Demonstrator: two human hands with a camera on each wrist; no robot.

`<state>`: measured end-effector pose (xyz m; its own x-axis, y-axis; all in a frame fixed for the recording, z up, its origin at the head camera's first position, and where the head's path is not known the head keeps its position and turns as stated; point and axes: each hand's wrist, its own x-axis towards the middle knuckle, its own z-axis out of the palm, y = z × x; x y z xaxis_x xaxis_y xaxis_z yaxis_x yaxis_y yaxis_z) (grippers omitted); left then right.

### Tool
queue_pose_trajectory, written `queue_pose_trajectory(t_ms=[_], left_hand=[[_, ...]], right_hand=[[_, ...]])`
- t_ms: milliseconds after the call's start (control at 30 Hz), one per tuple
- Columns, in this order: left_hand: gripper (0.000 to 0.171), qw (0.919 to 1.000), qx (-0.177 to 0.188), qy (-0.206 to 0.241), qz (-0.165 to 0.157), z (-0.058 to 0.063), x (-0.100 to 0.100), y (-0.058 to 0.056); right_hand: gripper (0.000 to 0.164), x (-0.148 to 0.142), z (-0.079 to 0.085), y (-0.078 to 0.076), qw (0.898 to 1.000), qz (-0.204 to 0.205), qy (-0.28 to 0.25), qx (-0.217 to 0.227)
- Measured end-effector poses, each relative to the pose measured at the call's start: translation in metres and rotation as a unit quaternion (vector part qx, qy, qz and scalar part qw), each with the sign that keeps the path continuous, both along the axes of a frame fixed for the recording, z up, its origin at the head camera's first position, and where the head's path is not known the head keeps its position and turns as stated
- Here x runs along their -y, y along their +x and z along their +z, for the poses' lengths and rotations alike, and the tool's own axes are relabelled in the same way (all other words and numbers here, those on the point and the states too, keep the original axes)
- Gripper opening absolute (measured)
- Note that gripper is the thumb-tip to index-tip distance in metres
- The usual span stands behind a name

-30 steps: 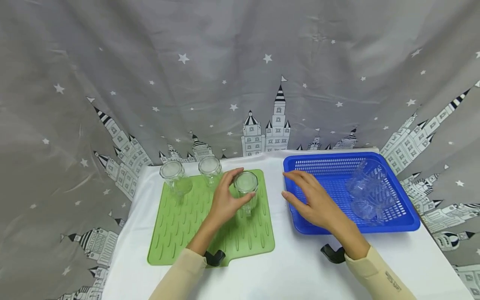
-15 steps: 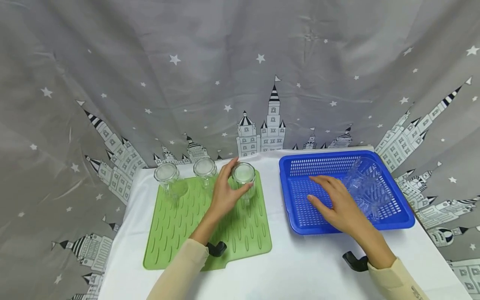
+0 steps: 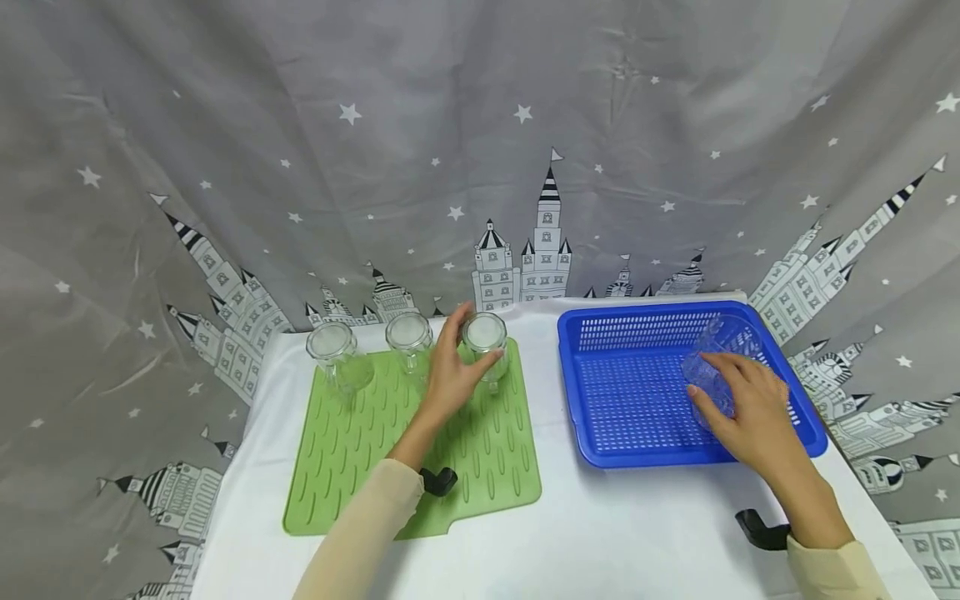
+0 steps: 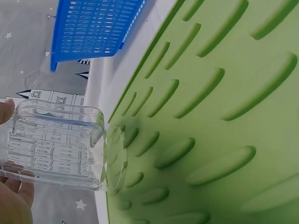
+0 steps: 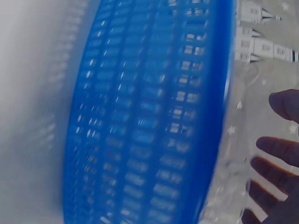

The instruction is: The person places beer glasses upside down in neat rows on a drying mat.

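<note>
My left hand (image 3: 452,367) holds a clear glass mug (image 3: 485,332) between thumb and fingers. The mug stands upside down near the far right corner of the green ribbed mat (image 3: 390,467), its base facing up. In the left wrist view, the fingers lie along both sides of that mug (image 4: 56,144), near its base. Two more upturned mugs stand left of it, one at the far left corner (image 3: 332,342) and one in between (image 3: 409,332). My right hand (image 3: 753,408), fingers spread, is over the blue basket (image 3: 577,400), beside clear glassware (image 3: 727,335) that it partly hides.
The mat lies on a white-covered table (image 3: 585,533), with the basket to its right. A grey curtain (image 3: 375,183) printed with castles and stars hangs right behind the table. The basket's raised rim (image 5: 219,112) stands beside my right hand.
My right hand has moved rightward from the basket's left edge to the glassware at its right end. The left hand stays at the same mug on the mat.
</note>
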<state>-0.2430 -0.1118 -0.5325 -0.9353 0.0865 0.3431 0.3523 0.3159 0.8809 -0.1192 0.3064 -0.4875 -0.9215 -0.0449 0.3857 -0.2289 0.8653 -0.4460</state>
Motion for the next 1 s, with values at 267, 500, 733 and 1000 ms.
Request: queue_pose_trajectory(t_ms=[267,500,733,1000], left_hand=[[0.087,0.9998,0.000,0.016,0.008,-0.003,-0.005,-0.006],[0.089,0.9998,0.013,0.014,0.008,-0.003,-0.009,-0.011],[0.089,0.9997,0.023,-0.005,0.011,-0.005,-0.009,-0.014],[0.090,0.9992,0.037,-0.012,0.006,-0.008,-0.011,-0.016]], right_hand=[[0.068,-0.027,-0.010,0.005,0.997,-0.058,0.011,0.056],[0.090,-0.037,-0.013,0.008,0.989,-0.109,0.008,0.098],[0.087,-0.037,-0.013,0.010,0.990,-0.119,0.003,0.073],[0.089,-0.036,-0.011,0.011,0.989,-0.119,0.004,0.083]])
